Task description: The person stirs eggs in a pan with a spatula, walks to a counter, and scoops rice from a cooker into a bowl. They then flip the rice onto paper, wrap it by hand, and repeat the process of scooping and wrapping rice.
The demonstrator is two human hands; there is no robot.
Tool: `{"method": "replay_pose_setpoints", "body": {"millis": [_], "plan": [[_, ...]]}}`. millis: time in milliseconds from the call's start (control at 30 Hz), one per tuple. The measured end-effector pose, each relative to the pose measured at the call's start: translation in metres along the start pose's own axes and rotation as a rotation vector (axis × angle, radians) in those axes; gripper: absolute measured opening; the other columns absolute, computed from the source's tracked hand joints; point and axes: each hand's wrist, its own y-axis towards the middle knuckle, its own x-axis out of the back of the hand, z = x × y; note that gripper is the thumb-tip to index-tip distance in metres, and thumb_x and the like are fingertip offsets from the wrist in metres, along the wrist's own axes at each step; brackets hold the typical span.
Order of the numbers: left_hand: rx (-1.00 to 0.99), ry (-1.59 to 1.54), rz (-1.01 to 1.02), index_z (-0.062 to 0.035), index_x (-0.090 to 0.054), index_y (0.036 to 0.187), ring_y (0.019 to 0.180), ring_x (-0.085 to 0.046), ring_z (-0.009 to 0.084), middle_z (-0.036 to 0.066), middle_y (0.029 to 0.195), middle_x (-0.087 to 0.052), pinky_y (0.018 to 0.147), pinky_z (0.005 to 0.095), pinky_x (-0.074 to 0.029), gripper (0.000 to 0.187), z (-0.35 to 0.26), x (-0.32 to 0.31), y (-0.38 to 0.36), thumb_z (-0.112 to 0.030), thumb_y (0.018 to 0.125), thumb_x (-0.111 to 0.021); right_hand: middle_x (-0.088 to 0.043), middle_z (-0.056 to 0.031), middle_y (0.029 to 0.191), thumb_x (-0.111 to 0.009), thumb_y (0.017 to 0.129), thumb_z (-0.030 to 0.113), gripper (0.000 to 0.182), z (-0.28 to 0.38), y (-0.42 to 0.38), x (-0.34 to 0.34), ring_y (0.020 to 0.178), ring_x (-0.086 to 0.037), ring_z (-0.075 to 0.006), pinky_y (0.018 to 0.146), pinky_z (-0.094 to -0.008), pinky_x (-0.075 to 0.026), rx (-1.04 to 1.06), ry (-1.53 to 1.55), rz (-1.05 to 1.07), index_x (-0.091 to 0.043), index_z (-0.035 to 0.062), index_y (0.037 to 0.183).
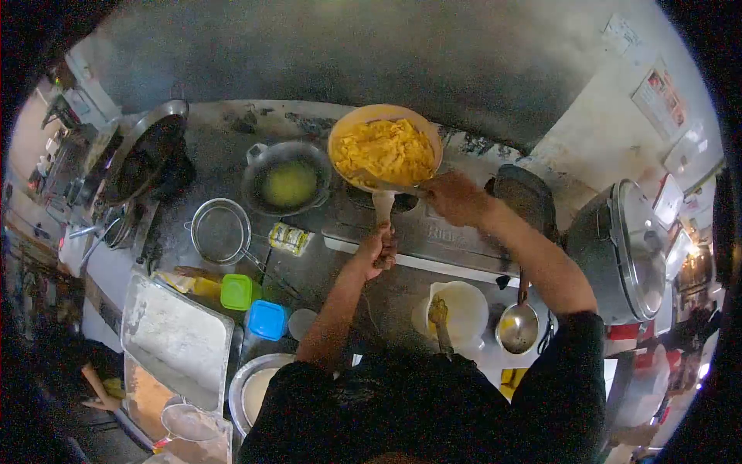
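Observation:
A tan frying pan (pixel 369 114) full of chunky yellow food (pixel 386 151) is over the stove (pixel 440 236). My left hand (pixel 376 251) is closed around the pan's pale handle (pixel 383 205). At the pan's near right edge, my right hand (pixel 457 199) is closed on a spatula (pixel 390 185), whose flat end lies against the near side of the food. Left of the pan sits a dark wok (pixel 255 185) with greenish-yellow liquid in it. Whether the pan touches the burner is hidden.
A round strainer (pixel 220 232), a can (pixel 290 238), green (pixel 236 291) and blue (pixel 267 319) lidded boxes and a tray of white powder (pixel 182 332) are on the left. A white tub (pixel 468 309), a ladle (pixel 518 329) and a large pot (pixel 610 255) stand right. Another person's hand (pixel 100 394) shows lower left.

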Motion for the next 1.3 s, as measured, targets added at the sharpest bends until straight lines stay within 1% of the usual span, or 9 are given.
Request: {"method": "replay_pose_setpoints", "body": {"millis": [133, 200, 300, 433, 567, 733, 900, 1033, 1300], "plan": [[-0.011, 0.171, 0.015, -0.015, -0.039, 0.095, 0.041, -0.037, 0.0112, 0.0, 0.055, -0.036, 0.036, 0.0257, -0.028, 0.027, 0.004, 0.005, 0.003, -0.041, 0.096, -0.044, -0.061, -0.0234, 0.079, -0.048, 0.09, 0.018, 0.027, -0.018, 0.059, -0.085, 0.071, -0.061, -0.0385, 0.07, -0.0481, -0.048, 0.033, -0.029, 0.173, -0.061, -0.0043, 0.087], [-0.014, 0.194, 0.01, -0.0154, -0.038, 0.094, 0.041, -0.038, 0.0117, 0.001, 0.055, -0.037, 0.036, 0.0257, -0.028, 0.028, 0.0, 0.002, 0.002, -0.042, 0.096, -0.044, -0.061, -0.0231, 0.079, -0.051, 0.087, 0.018, 0.025, -0.001, 0.093, -0.092, 0.071, -0.061, -0.0362, 0.066, -0.046, -0.048, -0.258, 0.161, 0.176, -0.061, -0.0048, 0.085], [-0.001, 0.189, -0.027, -0.0155, -0.037, 0.093, 0.041, -0.037, 0.0115, 0.0, 0.055, -0.036, 0.035, 0.0254, -0.028, 0.029, -0.005, -0.011, -0.008, -0.043, 0.095, -0.045, -0.061, -0.021, 0.075, -0.052, 0.084, 0.019, 0.025, 0.004, 0.117, -0.099, 0.071, -0.061, -0.0343, 0.064, -0.0448, -0.048, -0.02, -0.41, 0.079, -0.062, -0.0037, 0.085], [0.024, 0.141, -0.001, -0.015, -0.037, 0.091, 0.041, -0.034, 0.0107, -0.001, 0.058, -0.034, 0.035, 0.0246, -0.029, 0.03, 0.001, -0.001, 0.004, -0.044, 0.095, -0.046, -0.059, -0.0166, 0.069, -0.052, 0.083, 0.02, 0.024, -0.075, 0.141, -0.147, 0.067, -0.06, -0.0336, 0.062, -0.0443, -0.048, 0.036, -0.327, -0.115, -0.064, -0.0016, 0.082], [-0.016, 0.1, -0.065, -0.0138, -0.039, 0.091, 0.042, -0.036, 0.0101, -0.002, 0.057, -0.036, 0.035, 0.025, -0.03, 0.032, 0.002, -0.011, -0.003, -0.045, 0.094, -0.046, -0.062, -0.0164, 0.075, -0.051, 0.083, 0.026, 0.029, -0.152, 0.129, -0.12, 0.071, -0.061, -0.0331, 0.064, -0.0438, -0.049, -0.027, -0.486, 0.075, -0.067, 0.0012, 0.082], [-0.001, 0.062, -0.011, -0.0135, -0.041, 0.092, 0.045, -0.037, 0.0072, -0.004, 0.058, -0.037, 0.036, 0.0245, -0.031, 0.033, 0.02, 0.008, 0.005, -0.046, 0.092, -0.05, -0.065, -0.0154, 0.092, -0.051, 0.087, 0.026, 0.026, -0.103, 0.101, -0.015, 0.083, -0.064, -0.0323, 0.072, -0.0423, -0.052, -0.271, -0.379, 0.333, -0.065, 0.0083, 0.099], [0.083, -0.018, 0.017, -0.0139, -0.041, 0.093, 0.046, -0.037, 0.006, -0.005, 0.059, -0.037, 0.042, 0.0237, -0.034, 0.034, 0.002, 0.0, -0.002, -0.046, 0.091, -0.053, -0.065, -0.0173, 0.085, -0.056, 0.083, 0.017, 0.018, -0.054, 0.044, 0.057, 0.081, -0.065, -0.0352, 0.068, -0.0458, -0.051, -0.273, -0.509, 0.157, -0.067, 0.0042, 0.088], [0.075, 0.048, -0.03, -0.0158, -0.04, 0.091, 0.048, -0.036, 0.0063, -0.006, 0.06, -0.037, 0.043, 0.0255, -0.036, 0.032, 0.0, -0.008, -0.007, -0.047, 0.092, -0.05, -0.065, -0.017, 0.083, -0.058, 0.083, 0.019, 0.018, -0.039, 0.026, 0.041, 0.08, -0.064, -0.0364, 0.067, -0.0442, -0.052, -0.404, -0.686, 0.254, -0.067, 0.0047, 0.09], [0.07, 0.111, 0.021, -0.0172, -0.04, 0.088, 0.047, -0.035, 0.0067, -0.006, 0.06, -0.035, 0.043, 0.0257, -0.037, 0.031, -0.005, -0.003, -0.008, -0.047, 0.093, -0.048, -0.065, -0.0216, 0.089, -0.052, 0.085, 0.023, 0.026, -0.06, 0.024, 0.037, 0.084, -0.063, -0.0381, 0.073, -0.0472, -0.05, -0.347, -0.508, 0.347, -0.067, 0.0028, 0.092]]}}
